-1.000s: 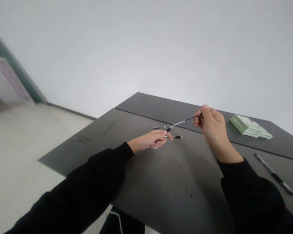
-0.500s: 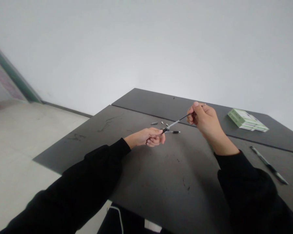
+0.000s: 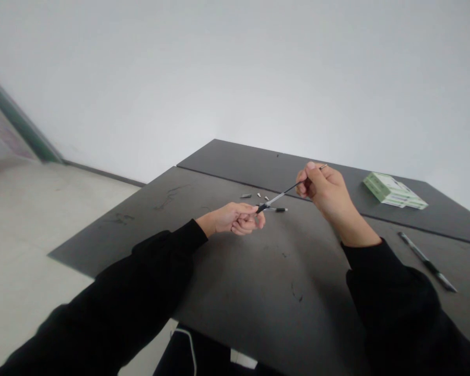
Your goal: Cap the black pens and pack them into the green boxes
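Centre of frame: the left hand (image 3: 238,217) is clamped on a slim pen barrel with a black grip (image 3: 261,208); the right hand (image 3: 326,192) pinches a thin black-and-clear plastic refill (image 3: 283,194) slanting up from it. Right: stacked green-and-white rectangular boxes (image 3: 384,194), their print too small to read.

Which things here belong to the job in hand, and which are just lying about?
In the job:
pen barrel, in left grip
refill, in right grip
probably small loose parts, black-ended pen piece

Seemingly lying about:
pen at right
green-and-white boxes
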Tool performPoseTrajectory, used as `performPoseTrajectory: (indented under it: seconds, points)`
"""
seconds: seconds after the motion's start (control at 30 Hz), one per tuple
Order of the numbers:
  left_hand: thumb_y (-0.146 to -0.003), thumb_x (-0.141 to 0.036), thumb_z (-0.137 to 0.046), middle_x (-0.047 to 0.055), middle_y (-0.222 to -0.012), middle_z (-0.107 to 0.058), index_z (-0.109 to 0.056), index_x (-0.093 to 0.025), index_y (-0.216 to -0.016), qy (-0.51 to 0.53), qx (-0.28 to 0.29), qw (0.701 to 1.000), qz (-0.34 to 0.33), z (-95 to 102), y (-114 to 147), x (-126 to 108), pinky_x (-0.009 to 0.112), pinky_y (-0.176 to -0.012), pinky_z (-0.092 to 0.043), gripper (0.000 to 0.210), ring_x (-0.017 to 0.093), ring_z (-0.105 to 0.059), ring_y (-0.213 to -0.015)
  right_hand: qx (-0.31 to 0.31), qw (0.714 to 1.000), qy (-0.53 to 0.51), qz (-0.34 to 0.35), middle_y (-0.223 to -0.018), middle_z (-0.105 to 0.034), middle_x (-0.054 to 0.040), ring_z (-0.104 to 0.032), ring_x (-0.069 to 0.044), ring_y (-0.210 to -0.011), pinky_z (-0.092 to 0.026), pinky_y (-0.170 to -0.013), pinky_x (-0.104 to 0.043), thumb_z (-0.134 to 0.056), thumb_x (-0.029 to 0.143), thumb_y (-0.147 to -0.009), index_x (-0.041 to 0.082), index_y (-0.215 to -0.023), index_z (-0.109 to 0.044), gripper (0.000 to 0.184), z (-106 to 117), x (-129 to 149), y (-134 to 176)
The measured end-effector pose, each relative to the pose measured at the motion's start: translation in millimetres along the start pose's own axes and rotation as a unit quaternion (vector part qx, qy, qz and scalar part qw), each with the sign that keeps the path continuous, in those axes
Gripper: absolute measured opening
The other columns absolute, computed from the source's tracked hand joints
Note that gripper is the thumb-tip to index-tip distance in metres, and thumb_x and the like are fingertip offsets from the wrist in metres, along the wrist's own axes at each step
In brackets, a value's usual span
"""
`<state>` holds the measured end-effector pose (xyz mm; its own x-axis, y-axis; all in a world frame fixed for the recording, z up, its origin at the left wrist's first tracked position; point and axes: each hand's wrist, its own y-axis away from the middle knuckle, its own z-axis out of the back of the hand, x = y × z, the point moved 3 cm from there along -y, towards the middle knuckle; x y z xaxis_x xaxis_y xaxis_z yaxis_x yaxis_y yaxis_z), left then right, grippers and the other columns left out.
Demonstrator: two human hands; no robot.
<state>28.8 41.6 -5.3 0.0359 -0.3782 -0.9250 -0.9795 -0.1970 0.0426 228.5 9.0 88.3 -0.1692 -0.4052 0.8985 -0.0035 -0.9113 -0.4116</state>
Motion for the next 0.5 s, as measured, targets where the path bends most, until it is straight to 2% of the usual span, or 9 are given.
performPoseTrajectory:
  seconds: [0.1, 0.2, 0.27, 0.3, 0.4, 0.5]
  points:
    - [-0.095, -0.037, -0.048, -0.009, -0.058, -0.022, -0.060, -0.014, -0.095, 0.005, -0.021, 1.000, -0.010, -0.7, 0.2, -1.5, 0.016, -0.040, -0.014, 0.026, 0.006, -0.011, -0.044, 0.084, 0.995, 0.060, 0.002, -0.055, -0.055, 0.0018, -0.050, -0.009, -0.050, -0.039, -0.051, -0.024, -0.058, 0.069, -0.087, 0.018, -0.074, -0.060, 0.052, -14.1, -2.3, 4.1]
    - [-0.096, -0.033, -0.048, -0.008, -0.058, -0.025, -0.060, -0.014, -0.096, 0.010, -0.051, 0.998, -0.048, 2.9, 0.7, -5.5, 0.016, -0.042, -0.019, 0.023, 0.006, -0.017, -0.044, 0.151, 0.985, 0.087, -0.007, -0.064, -0.055, 0.0037, -0.052, -0.011, -0.057, -0.044, -0.057, -0.025, -0.058, 0.065, -0.088, 0.018, -0.103, -0.060, 0.049, -26.4, -14.7, 5.2]
    - [-0.094, -0.028, -0.048, -0.007, -0.058, -0.030, -0.060, -0.013, -0.093, 0.016, -0.076, 0.994, -0.081, 9.3, 1.3, -8.6, 0.016, -0.044, -0.025, 0.019, 0.007, -0.023, -0.045, 0.145, 0.979, 0.140, -0.013, -0.072, -0.056, 0.0032, -0.053, -0.012, -0.061, -0.046, -0.059, -0.026, -0.060, 0.055, -0.091, 0.018, -0.122, -0.055, 0.048, -27.1, -29.4, 0.7]
    - [-0.093, -0.026, -0.048, -0.006, -0.058, -0.032, -0.060, -0.013, -0.092, 0.018, -0.090, 0.991, -0.096, 13.5, 1.7, -9.9, 0.017, -0.046, -0.027, 0.017, 0.007, -0.027, -0.046, 0.128, 0.973, 0.191, -0.019, -0.076, -0.059, 0.0017, -0.054, -0.013, -0.063, -0.046, -0.060, -0.026, -0.059, 0.048, -0.092, 0.018, -0.125, -0.055, 0.045, -25.1, -38.5, -3.0]
    - [-0.093, -0.022, -0.046, -0.005, -0.057, -0.034, -0.061, -0.012, -0.088, 0.020, -0.136, 0.983, -0.121, 26.2, 2.8, -11.9, 0.017, -0.048, -0.030, 0.018, 0.007, -0.031, -0.046, 0.068, 0.936, 0.341, -0.044, -0.086, -0.067, -0.0052, -0.059, -0.015, -0.070, -0.048, -0.068, -0.029, -0.056, 0.028, -0.092, 0.014, -0.114, -0.066, 0.028, -16.5, -68.2, -15.8]
    - [-0.095, -0.022, -0.043, -0.006, -0.054, -0.033, -0.060, -0.011, -0.085, 0.019, -0.168, 0.978, -0.125, 33.3, 3.2, -12.6, 0.018, -0.046, -0.029, 0.023, 0.007, -0.031, -0.045, 0.055, 0.914, 0.397, -0.060, -0.093, -0.071, -0.0108, -0.062, -0.019, -0.078, -0.048, -0.077, -0.033, -0.058, 0.023, -0.088, 0.012, -0.100, -0.073, 0.022, -14.9, -96.0, -25.5]
